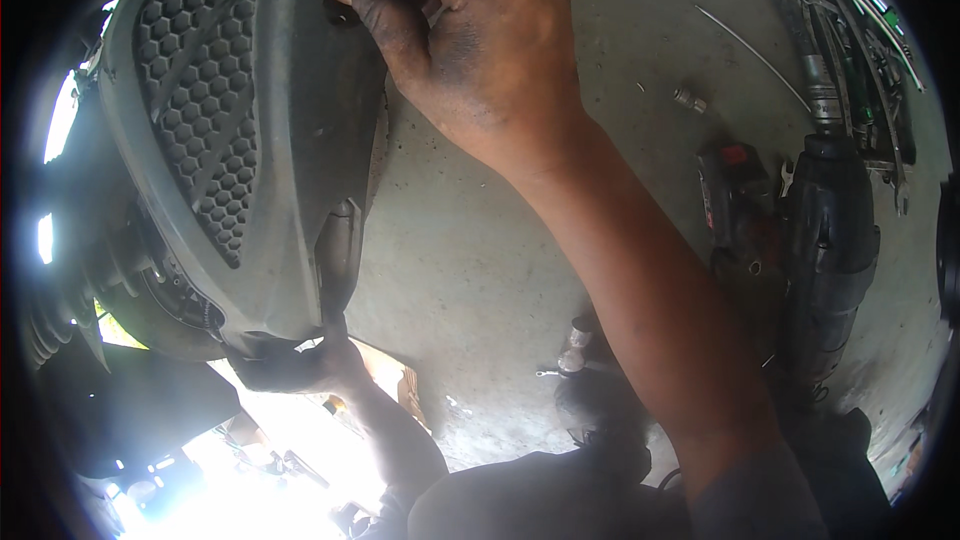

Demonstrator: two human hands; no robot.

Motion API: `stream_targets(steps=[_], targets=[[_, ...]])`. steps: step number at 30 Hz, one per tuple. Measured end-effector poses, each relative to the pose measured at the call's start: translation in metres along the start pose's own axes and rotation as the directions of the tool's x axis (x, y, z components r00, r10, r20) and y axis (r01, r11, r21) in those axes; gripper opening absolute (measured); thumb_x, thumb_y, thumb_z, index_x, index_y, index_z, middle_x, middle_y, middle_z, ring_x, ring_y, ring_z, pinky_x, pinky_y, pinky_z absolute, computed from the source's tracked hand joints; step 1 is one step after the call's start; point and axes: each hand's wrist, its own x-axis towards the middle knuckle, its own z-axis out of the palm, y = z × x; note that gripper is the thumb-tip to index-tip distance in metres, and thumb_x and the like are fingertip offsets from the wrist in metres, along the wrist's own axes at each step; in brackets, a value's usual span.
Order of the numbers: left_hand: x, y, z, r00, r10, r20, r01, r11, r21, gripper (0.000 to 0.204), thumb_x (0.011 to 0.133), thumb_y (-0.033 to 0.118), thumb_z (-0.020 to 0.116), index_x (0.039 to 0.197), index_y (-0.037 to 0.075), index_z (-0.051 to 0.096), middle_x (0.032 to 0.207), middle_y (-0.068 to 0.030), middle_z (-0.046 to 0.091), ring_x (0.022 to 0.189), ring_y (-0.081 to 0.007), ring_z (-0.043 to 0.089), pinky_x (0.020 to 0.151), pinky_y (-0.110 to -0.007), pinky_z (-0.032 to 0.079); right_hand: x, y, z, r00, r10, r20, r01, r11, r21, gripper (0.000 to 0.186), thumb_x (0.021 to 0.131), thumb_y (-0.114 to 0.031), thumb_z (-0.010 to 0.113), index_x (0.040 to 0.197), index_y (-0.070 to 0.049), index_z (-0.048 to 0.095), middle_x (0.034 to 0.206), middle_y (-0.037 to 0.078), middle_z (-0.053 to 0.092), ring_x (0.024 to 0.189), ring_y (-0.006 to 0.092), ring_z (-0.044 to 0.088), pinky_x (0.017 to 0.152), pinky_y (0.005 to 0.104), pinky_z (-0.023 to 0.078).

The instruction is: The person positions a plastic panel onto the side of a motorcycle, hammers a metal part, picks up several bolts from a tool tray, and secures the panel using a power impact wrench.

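Note:
A dark plastic vehicle cover [275, 130] with a honeycomb grille [205, 75] stands tall at the left. Up at its right edge, my right hand [480, 40] is closed, thumb bent against the plastic; part of its fingers lies out of the picture. My left hand [310, 365] is in shadow at the cover's lower tip, gripping it from below, with most fingers hard to make out.
A black power driver with a socket [830, 240] lies on the floor at the right, beside a battery pack [735, 180]. Wrenches [870, 70] are heaped at the upper right. A loose socket [690, 100] and thin rod [750, 52] lie nearby. Glare whitens the lower left.

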Motion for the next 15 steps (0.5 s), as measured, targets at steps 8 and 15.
stream_targets(steps=[8, 15], targets=[[0.001, 0.005, -0.004, 1.0, -0.024, 0.016, 0.024, 1.0, 0.0, 0.112, 0.062, 0.073, 0.073, 0.134, -0.004, 0.033, 0.122, -0.0201, 0.044, 0.114, -0.036, 0.052, 0.088, -0.048, 0.053, -0.001, 0.019, 0.003, 1.0, -0.017, 0.025, 0.016, 1.0, 0.023, 0.019, 0.082, -0.01, 0.072, 0.096, -0.002, 0.063, 0.088, 0.016, 0.066, 0.074, 0.0258, 0.067, 0.062, 0.0336, 0.056], [0.002, 0.011, 0.003, 0.994, -0.109, 0.009, 0.109, 0.984, -0.139, 0.11, 0.062, 0.067, 0.077, 0.134, -0.004, 0.034, 0.122, -0.0181, 0.044, 0.112, -0.0346, 0.053, 0.086, -0.047, 0.053, -0.007, 0.012, 0.008, 0.999, -0.001, 0.047, 0.005, 0.996, -0.085, 0.014, 0.078, -0.004, 0.072, 0.088, -0.007, 0.063, 0.085, 0.01, 0.065, 0.077, 0.0227, 0.066, 0.069, 0.0343, 0.056]])
